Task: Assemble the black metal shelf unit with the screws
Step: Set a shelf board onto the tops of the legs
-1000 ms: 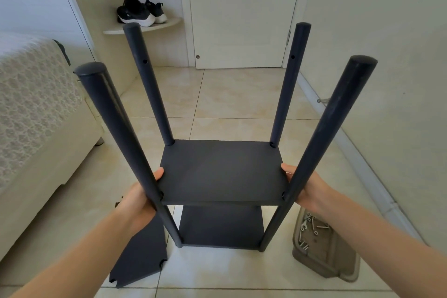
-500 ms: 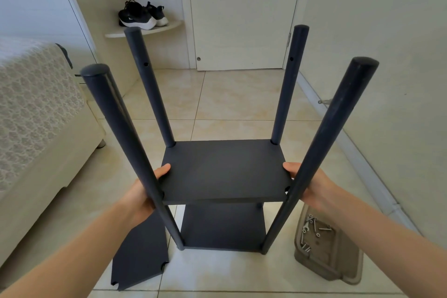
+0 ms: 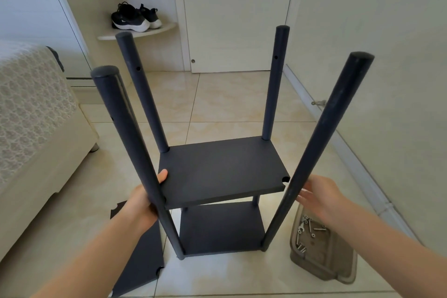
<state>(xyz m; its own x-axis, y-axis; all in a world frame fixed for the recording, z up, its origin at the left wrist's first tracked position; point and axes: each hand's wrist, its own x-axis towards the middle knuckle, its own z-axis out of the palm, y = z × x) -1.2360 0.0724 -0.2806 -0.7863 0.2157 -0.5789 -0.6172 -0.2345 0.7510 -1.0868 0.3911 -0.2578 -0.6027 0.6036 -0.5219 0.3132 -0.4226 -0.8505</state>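
Down by the feet: a grey plastic tray (image 3: 324, 266) of loose silver screws (image 3: 307, 225), plus a spare flat black panel (image 3: 147, 261) on the tiles. Gripping the flat black metal middle shelf (image 3: 222, 169) by its left edge with the left hand (image 3: 142, 203), thumb on top. Just let go with the right hand (image 3: 319, 195), fingers loosely spread beside the front right round black pole (image 3: 313, 152). Notched corner now off that pole, tilted; probably needs reseating before any screw.

left hand (image 3: 145, 203): forearm extended, thumb on top, pinching shelf board (image 3: 222, 167) | right hand (image 3: 319, 196): forearm extended, fingers straight, blurred
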